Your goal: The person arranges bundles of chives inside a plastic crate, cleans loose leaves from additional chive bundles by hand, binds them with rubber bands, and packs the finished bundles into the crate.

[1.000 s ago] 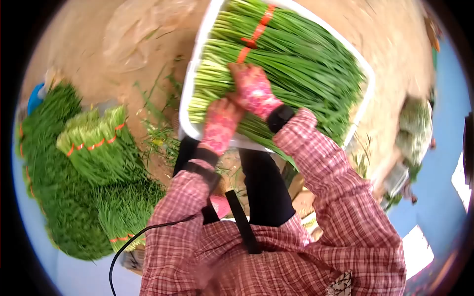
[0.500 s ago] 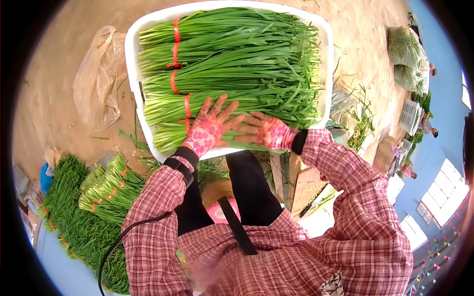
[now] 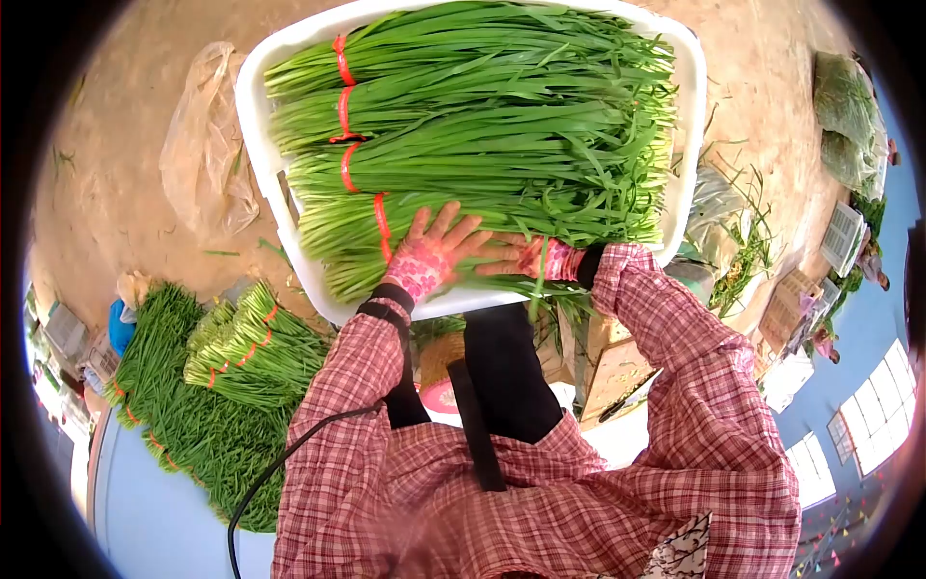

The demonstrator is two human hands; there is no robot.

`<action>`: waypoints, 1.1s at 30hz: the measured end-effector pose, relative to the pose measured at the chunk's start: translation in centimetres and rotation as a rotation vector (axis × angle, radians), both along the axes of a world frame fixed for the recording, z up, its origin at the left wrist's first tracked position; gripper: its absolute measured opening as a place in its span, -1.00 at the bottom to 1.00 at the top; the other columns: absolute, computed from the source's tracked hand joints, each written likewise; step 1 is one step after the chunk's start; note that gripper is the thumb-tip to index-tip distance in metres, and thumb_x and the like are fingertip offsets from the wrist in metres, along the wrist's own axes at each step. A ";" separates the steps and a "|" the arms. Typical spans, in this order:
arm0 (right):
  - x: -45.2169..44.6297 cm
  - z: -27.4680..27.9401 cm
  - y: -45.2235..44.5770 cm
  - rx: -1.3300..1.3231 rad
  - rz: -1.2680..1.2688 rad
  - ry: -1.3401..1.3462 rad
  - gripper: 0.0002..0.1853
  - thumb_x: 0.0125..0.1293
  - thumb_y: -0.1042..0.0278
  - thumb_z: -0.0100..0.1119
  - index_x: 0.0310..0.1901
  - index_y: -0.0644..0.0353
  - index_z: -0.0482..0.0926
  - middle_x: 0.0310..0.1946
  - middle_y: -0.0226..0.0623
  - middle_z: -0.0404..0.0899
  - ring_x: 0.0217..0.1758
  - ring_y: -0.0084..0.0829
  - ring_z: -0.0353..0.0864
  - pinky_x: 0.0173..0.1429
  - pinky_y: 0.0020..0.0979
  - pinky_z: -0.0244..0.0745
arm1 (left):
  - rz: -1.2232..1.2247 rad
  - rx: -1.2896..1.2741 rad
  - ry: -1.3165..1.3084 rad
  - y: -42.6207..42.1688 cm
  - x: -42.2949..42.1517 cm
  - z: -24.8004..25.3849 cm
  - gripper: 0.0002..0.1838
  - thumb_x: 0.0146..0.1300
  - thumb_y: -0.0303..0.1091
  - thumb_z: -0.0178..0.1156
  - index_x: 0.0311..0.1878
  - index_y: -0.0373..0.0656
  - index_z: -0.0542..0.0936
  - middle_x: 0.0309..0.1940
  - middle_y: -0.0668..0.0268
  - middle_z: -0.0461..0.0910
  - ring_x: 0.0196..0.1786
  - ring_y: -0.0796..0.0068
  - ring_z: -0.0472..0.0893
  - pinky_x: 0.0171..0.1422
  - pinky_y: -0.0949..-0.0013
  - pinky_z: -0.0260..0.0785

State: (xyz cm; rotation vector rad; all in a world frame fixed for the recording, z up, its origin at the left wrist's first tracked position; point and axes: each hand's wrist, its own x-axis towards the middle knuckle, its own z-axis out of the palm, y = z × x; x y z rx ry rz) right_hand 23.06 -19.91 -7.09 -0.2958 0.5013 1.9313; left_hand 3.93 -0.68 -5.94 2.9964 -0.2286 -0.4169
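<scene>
A white plastic tray [image 3: 691, 106] holds several long bunches of garlic chives [image 3: 502, 145] laid side by side, tied near the stem ends with red bands [image 3: 347, 166]. My left hand [image 3: 431, 256], in a pink patterned fingerless glove, rests with spread fingers on the nearest bunch, just right of its red band. Beside it, my right hand [image 3: 535, 259], gloved alike, lies along the near side of that bunch with its fingers stretched towards the left hand. A loose green blade crosses its glove. Both hands are open and press flat against the chives.
A pile of banded chive bunches [image 3: 222, 415] lies at lower left. A crumpled clear plastic bag [image 3: 207, 145] is on the ground left of the tray. Loose leaves [image 3: 743, 256] and a wooden board [image 3: 622, 372] are at right. Several people sit farther off along the right.
The view has shifted, so the tray looks larger and farther right. My left hand has slid off the red band towards the near edge; my right hand has moved down to the bunch's near side.
</scene>
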 end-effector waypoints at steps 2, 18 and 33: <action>0.0 2.4 0.9 -0.050 0.013 -0.128 -0.30 0.46 -0.02 0.04 0.52 0.05 0.13 0.55 -0.13 0.12 0.59 0.04 0.10 0.61 0.11 0.01 | 0.006 -0.030 0.013 0.0 -0.4 0.2 0.15 -0.05 0.44 0.30 0.61 0.36 0.04 0.62 0.34 -0.02 0.65 -0.19 -0.31 0.54 -0.48 -0.52; 4.4 14.9 9.8 0.302 0.966 -2.684 -0.75 0.16 0.44 0.18 -0.11 0.01 0.68 -0.22 -0.29 0.59 -0.13 -0.14 0.59 -0.08 -0.13 0.50 | 0.006 -0.280 0.081 -2.7 1.9 8.7 0.16 -0.06 0.49 0.27 0.60 0.26 0.10 0.61 0.27 0.00 0.66 -0.06 -0.23 0.54 -0.46 -0.39; 0.9 23.4 2.2 -0.109 0.380 -1.679 -0.85 0.31 0.45 0.26 -0.15 0.28 0.71 -0.24 -0.18 0.70 -0.17 -0.42 0.68 -0.02 -0.39 0.58 | 0.107 -0.196 0.059 -1.6 7.5 9.0 0.23 -0.18 0.61 0.21 0.56 0.15 0.19 0.65 0.10 -0.17 0.65 -0.17 -0.29 0.55 -0.43 -0.45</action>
